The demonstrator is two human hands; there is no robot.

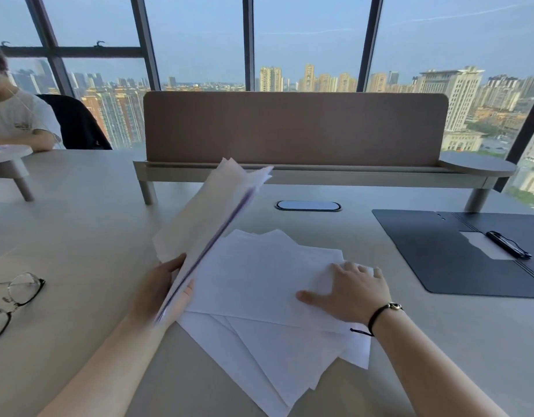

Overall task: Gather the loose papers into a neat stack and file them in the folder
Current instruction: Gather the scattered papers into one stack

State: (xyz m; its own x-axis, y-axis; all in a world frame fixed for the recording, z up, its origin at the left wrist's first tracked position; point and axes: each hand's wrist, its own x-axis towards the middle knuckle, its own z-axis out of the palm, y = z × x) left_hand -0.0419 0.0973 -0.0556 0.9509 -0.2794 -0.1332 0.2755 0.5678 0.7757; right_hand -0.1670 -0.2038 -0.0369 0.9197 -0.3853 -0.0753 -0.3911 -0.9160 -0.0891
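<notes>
Several loose white papers [259,281] lie fanned and overlapping on the desk in front of me. My left hand [160,284] grips a bundle of gathered sheets [208,218], lifted on edge and tilted up toward the far side. My right hand [350,293] rests flat, fingers spread, on the top loose sheet at its right side. A dark open folder [434,251] lies flat at the right of the desk, with a white slip and a black pen [508,244] on it.
A pair of glasses [16,293] lies near the left edge. A brown divider screen [293,127] on a raised shelf crosses the desk's far side, with a cable port [308,205] before it. Another person [16,115] sits at far left.
</notes>
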